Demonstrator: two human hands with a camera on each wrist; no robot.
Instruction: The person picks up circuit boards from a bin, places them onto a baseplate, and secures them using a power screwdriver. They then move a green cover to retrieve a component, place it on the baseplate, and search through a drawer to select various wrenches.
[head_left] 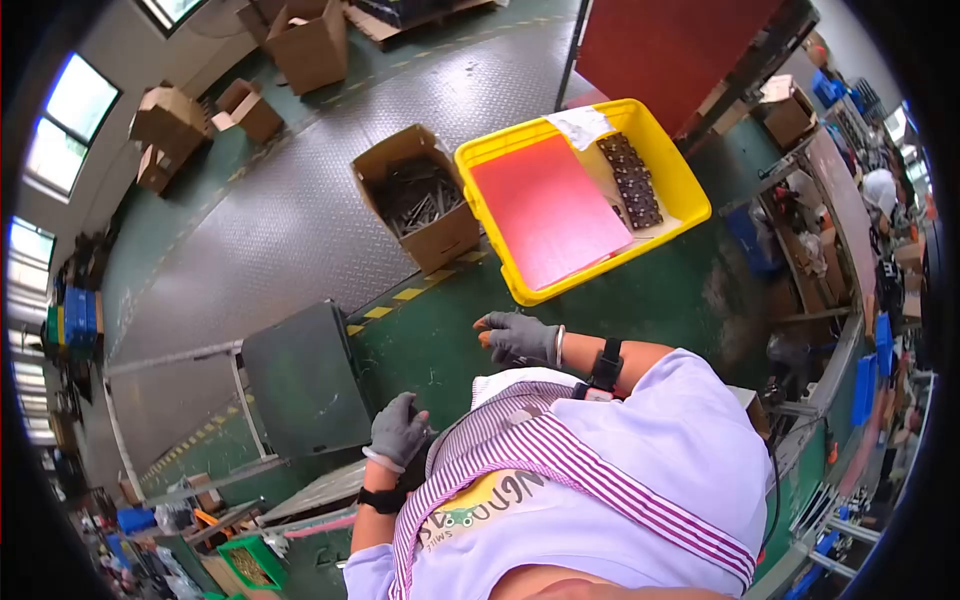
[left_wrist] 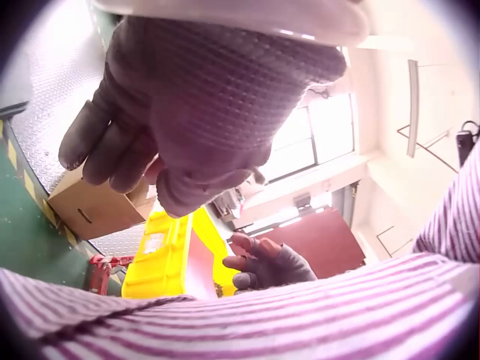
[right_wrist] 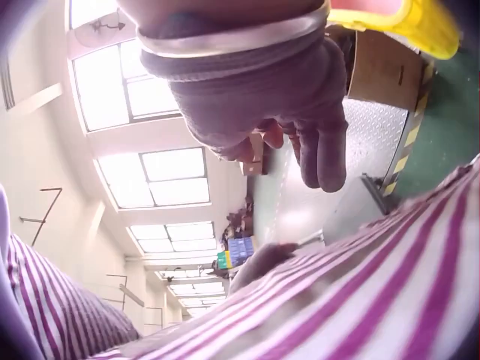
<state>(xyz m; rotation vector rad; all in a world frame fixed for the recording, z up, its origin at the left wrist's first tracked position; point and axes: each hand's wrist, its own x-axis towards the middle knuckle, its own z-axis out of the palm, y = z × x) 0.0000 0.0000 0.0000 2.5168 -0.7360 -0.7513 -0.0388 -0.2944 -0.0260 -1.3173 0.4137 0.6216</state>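
Green floor (head_left: 645, 310) shows between the right hand (head_left: 520, 337) and the near rim of the yellow plastic tub (head_left: 655, 140), leaving a gap there. Striped floor tape (head_left: 409, 294) marks the edge of the steel tread plate (head_left: 240, 240) ahead.

The tub lies just beyond the right hand's fingertips, apart from them; the left hand (head_left: 400, 433) is farther back, nearest a dark flat panel (head_left: 305, 380) just beside it. Both hands wear grey gloves. The left fingers hang loosely bent, side by side; on the right, two fingers extend together while the others bend inward.

In the tub, a pink sheet (head_left: 545, 205) covers most of the left part, with a dark, bumpy metal part (head_left: 632, 180) to its right and white paper (head_left: 580, 125) over the far rim. A cardboard box (head_left: 440, 240) of metal strips (head_left: 420, 197) stands close against the tub's left side, and a red panel (head_left: 670, 60) rises behind, blocking the far side.
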